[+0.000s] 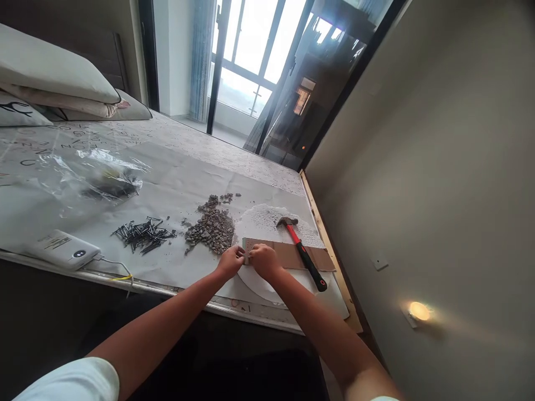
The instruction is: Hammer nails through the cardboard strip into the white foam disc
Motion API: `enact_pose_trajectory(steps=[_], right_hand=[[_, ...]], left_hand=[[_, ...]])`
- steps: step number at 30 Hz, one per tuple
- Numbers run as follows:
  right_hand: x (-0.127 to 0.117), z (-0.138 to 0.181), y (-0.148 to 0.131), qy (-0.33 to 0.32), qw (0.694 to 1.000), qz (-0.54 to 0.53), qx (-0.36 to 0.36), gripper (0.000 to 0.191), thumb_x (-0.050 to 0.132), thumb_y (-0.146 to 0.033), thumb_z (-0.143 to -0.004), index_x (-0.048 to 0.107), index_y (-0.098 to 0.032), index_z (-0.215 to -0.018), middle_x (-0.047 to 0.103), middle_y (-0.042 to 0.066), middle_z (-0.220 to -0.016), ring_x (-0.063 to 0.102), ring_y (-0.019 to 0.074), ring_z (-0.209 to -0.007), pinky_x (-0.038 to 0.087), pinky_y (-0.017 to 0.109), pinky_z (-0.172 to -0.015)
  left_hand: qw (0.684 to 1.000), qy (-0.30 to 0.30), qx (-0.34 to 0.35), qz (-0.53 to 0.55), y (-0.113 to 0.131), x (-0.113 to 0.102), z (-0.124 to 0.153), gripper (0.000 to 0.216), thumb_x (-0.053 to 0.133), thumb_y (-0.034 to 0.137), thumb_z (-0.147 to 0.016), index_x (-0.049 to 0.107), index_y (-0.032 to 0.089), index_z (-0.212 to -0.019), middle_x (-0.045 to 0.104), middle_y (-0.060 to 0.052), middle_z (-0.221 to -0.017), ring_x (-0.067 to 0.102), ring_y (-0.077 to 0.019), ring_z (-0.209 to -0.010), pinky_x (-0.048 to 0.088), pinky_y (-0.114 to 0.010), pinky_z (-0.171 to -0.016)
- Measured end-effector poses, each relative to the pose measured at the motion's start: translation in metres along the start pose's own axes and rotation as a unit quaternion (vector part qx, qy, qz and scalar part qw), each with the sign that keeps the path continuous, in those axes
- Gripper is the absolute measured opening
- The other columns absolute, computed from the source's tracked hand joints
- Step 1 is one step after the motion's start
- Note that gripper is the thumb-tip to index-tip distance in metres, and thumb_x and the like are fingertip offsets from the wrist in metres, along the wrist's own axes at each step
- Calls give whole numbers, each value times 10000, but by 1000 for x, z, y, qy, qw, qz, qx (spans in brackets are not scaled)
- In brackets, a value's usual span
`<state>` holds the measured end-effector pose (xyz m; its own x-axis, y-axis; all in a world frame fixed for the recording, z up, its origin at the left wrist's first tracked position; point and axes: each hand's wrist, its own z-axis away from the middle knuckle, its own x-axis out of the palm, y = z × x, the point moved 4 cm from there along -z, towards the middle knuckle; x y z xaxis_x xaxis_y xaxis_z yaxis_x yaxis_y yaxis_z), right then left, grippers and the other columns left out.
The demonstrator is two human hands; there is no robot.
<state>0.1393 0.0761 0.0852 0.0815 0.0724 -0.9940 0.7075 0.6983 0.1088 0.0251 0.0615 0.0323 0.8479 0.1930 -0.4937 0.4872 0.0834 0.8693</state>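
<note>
My left hand (230, 262) and my right hand (263, 260) meet at the near left end of a brown cardboard strip (288, 254). Both have their fingers curled, pinching something small and pale at the strip's edge that I cannot make out. The strip lies across a round white foam disc (267, 218). A hammer (301, 249) with a red and black handle rests diagonally over the strip, just right of my right hand. A heap of small grey stones (212, 227) sits just beyond my left hand.
A pile of dark nails (142, 234) lies left of the stones. A white power bank (64, 250) with a cable sits at the near edge. A crumpled clear plastic bag (104, 181) and pillows (54, 72) lie farther left. A wall with a lit night light (418, 311) stands on the right.
</note>
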Motion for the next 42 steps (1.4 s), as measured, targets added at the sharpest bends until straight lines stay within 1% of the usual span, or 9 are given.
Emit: enact_pose_trajectory(steps=[12,23,27,29,30,32,35,38,42], right_hand=[[0,-7,-8,-49,996,39,-65,240,452,-82,-817,646,-103,-956,652,146,-921,628,208,-829,447,276,-678],[-56,-17,19,10,999,-41,-22,162,513,-128,-758,664,-127,-815,656,87,-860,594,158,-737,377,230,-627],[-70,-22,14,16,995,-79,-56,106,569,-148,-734,675,-142,-743,664,47,-787,579,130,-696,369,209,-616],[-71,-24,10,13,993,-95,-73,97,587,-178,-742,681,-155,-739,668,25,-768,580,115,-687,379,191,-620],[-71,-23,9,15,992,-100,-76,111,579,-191,-761,685,-161,-766,671,21,-785,586,111,-701,387,184,-630],[-67,-21,9,25,992,-100,-68,182,518,-216,-827,683,-162,-881,675,35,-879,599,113,-761,405,185,-666],[-52,-11,14,34,996,-74,-40,278,419,-233,-895,657,-150,-1011,654,85,-1009,607,140,-830,421,225,-712],[-27,1,13,6,998,-40,-46,233,465,-181,-857,691,-177,-912,669,70,-960,612,150,-815,425,233,-703],[1,8,6,-23,998,3,-60,247,446,-130,-852,690,-156,-878,665,93,-906,602,176,-860,433,248,-701]], left_hand=[[999,-28,23,-26,0,2,-1,233,494,75,-644,647,138,-808,638,-24,-697,570,-146,-671,399,-224,-609],[992,-52,43,-111,5,-3,-3,247,525,117,-655,675,164,-846,619,-54,-839,580,-177,-779,432,-250,-676],[984,-45,130,-109,16,-10,0,358,584,182,-648,649,184,-1000,593,-67,-1000,569,-188,-881,432,-258,-740],[977,-48,181,-107,25,-13,2,264,561,266,-709,661,200,-944,610,-54,-968,562,-191,-902,419,-262,-764],[975,-51,189,-109,28,-14,3,220,511,308,-759,672,199,-862,624,-51,-907,567,-190,-881,414,-265,-757],[979,-50,167,-103,29,-15,2,346,380,354,-839,656,187,-714,633,-52,-781,581,-187,-795,410,-269,-709],[993,-27,107,-46,26,-18,0,442,293,394,-868,634,173,-695,639,-54,-704,591,-185,-707,401,-266,-634],[997,-23,67,5,21,-16,-1,422,308,410,-857,631,173,-725,636,-39,-643,588,-176,-647,391,-259,-594],[997,-23,73,-6,18,-11,-1,369,356,373,-836,601,179,-641,640,-46,-644,574,-174,-641,375,-259,-593]])
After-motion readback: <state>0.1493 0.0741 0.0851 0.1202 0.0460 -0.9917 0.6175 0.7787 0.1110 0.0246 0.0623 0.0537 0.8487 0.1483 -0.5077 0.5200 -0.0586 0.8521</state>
